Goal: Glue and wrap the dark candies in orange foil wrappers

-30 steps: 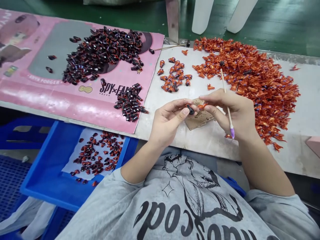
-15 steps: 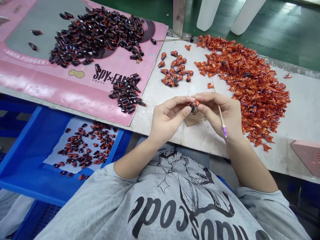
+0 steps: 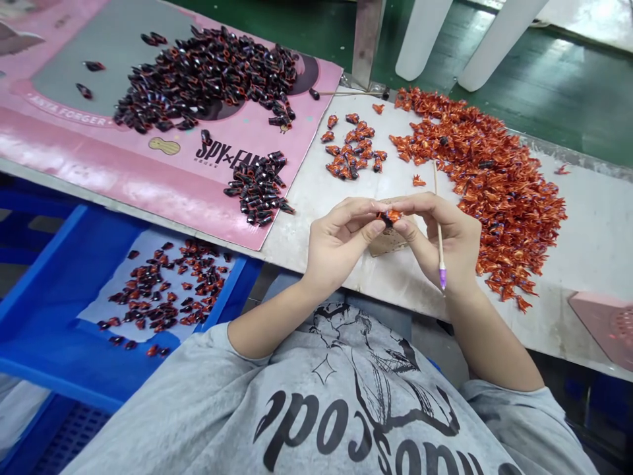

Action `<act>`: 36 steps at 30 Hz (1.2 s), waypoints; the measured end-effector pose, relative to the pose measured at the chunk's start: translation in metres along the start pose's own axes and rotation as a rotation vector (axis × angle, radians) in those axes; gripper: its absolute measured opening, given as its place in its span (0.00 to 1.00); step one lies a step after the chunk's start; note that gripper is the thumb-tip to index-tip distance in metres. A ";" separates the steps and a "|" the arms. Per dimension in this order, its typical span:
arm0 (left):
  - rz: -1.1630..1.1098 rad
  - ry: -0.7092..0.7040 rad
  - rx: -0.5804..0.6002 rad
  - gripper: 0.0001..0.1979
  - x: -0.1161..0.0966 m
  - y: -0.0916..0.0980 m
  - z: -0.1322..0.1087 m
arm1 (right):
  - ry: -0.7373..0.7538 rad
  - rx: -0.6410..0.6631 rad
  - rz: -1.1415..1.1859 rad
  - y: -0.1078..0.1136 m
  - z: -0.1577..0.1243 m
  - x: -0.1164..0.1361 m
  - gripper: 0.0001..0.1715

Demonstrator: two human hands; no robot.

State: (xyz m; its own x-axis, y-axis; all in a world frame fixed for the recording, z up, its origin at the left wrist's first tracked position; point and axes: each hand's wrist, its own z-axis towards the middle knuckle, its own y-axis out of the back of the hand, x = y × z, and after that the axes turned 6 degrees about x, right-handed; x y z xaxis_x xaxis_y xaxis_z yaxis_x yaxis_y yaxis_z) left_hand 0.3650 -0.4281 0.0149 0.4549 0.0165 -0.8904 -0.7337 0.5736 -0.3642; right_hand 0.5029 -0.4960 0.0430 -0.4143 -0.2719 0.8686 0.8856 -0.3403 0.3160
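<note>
Between the fingertips of my left hand (image 3: 341,241) and my right hand (image 3: 438,234) is a small orange-and-black plastic piece (image 3: 390,216). Both thumbs and forefingers pinch it from either side. A thin wooden stick with a purple tip (image 3: 442,264) also rests in my right hand, its tip pointing back toward me. Just below the fingertips a small tan block (image 3: 388,243) lies on the table, partly covered by the hands. Beyond the hands sits a loose group of orange-and-black pieces (image 3: 359,145).
A large heap of orange pieces (image 3: 499,178) spreads to the right. Black pieces (image 3: 212,72) are piled on the pink mat (image 3: 163,191), with a smaller pile (image 3: 257,188) at its corner. A blue tray (image 3: 44,330) holds pieces on white paper. A pink box (image 3: 603,323) stands at right.
The camera view has shifted slightly, so the table sits lower. Both hands stay together on the piece, which now shows more of its orange side; the stick hangs more upright.
</note>
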 end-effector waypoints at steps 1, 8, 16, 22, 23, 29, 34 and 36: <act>0.009 -0.009 -0.010 0.08 0.000 -0.001 0.000 | 0.011 0.000 -0.022 0.000 0.000 0.001 0.05; 0.010 -0.002 -0.037 0.08 0.000 -0.001 -0.002 | 0.018 0.019 -0.139 -0.003 -0.002 0.009 0.04; 0.057 -0.071 0.007 0.08 0.007 0.002 -0.001 | 0.111 0.042 -0.174 0.000 -0.004 0.005 0.03; 0.059 -0.105 -0.002 0.08 0.006 0.004 0.002 | 0.258 0.080 -0.320 0.006 -0.001 0.005 0.16; 0.059 -0.099 -0.001 0.08 0.006 0.004 0.002 | 0.284 0.076 -0.326 0.006 -0.001 0.004 0.16; 0.021 -0.098 0.047 0.06 0.005 0.002 0.002 | 0.394 -0.004 -0.366 -0.002 -0.004 0.004 0.12; 0.114 -0.198 0.123 0.06 0.000 0.001 0.004 | 0.481 -0.073 -0.446 -0.007 -0.006 0.009 0.12; 0.143 -0.257 0.120 0.06 -0.001 0.001 0.004 | 0.498 -0.084 -0.454 -0.008 -0.007 0.010 0.12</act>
State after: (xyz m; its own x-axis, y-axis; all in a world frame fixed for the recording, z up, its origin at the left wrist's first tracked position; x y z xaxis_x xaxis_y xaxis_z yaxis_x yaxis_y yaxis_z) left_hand 0.3662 -0.4243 0.0167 0.4750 0.3015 -0.8267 -0.7417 0.6428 -0.1917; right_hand 0.4904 -0.5025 0.0466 -0.8060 -0.4613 0.3709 0.5903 -0.5817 0.5596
